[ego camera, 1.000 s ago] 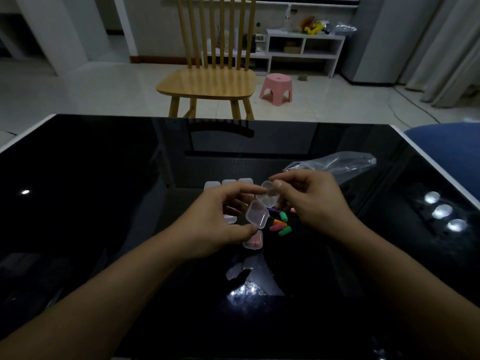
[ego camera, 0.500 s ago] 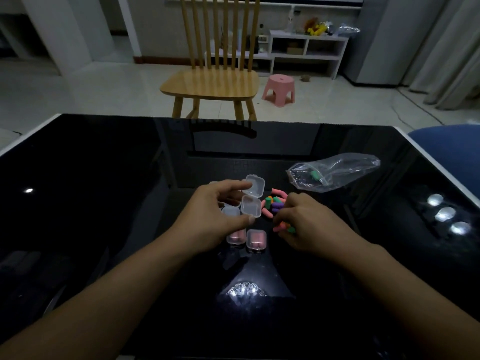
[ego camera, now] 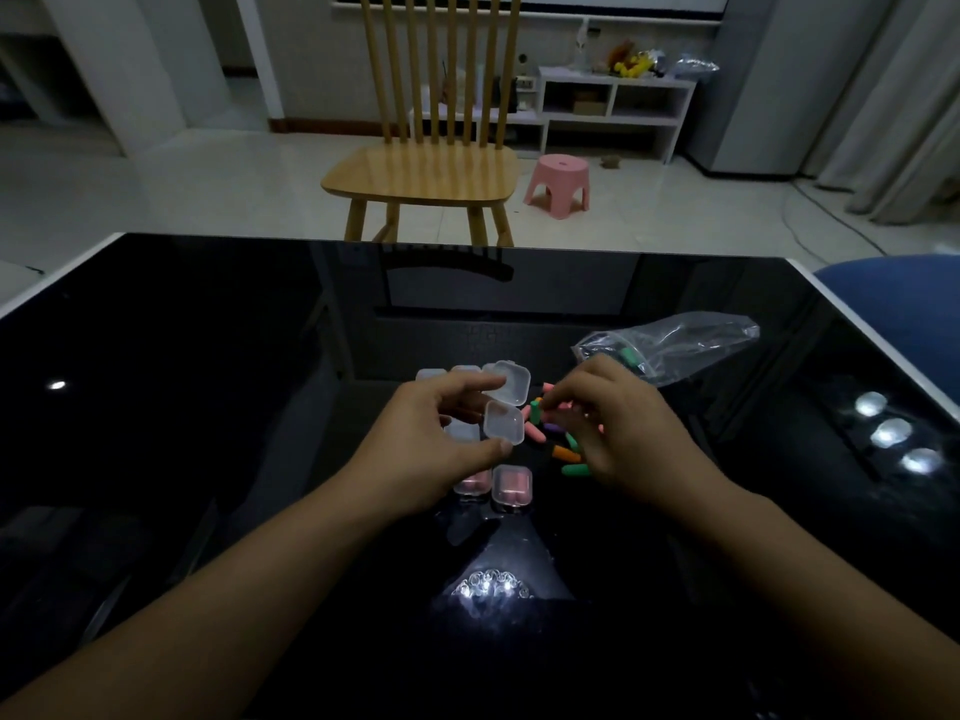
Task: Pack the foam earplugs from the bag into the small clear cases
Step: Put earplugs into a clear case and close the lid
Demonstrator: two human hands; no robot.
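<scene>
Black glossy table [ego camera: 208,407]: left hand [ego camera: 431,444] pinches an open clear case [ego camera: 504,407]; right hand [ego camera: 618,428] nips a green earplug [ego camera: 535,407]. No readable writing anywhere.

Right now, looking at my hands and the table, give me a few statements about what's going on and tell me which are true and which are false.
1. The left hand holds an open clear case with its lid flipped up. True.
2. The right hand is reaching into the plastic bag. False: it is at the pile of loose earplugs on the table, in front of the bag.
3. Two closed cases with pink earplugs inside sit nearest the person. True.
4. The plastic bag is completely empty. False: at least one green earplug shows inside it.
5. The open case in the left hand is already full of earplugs. False: it looks empty.
</scene>
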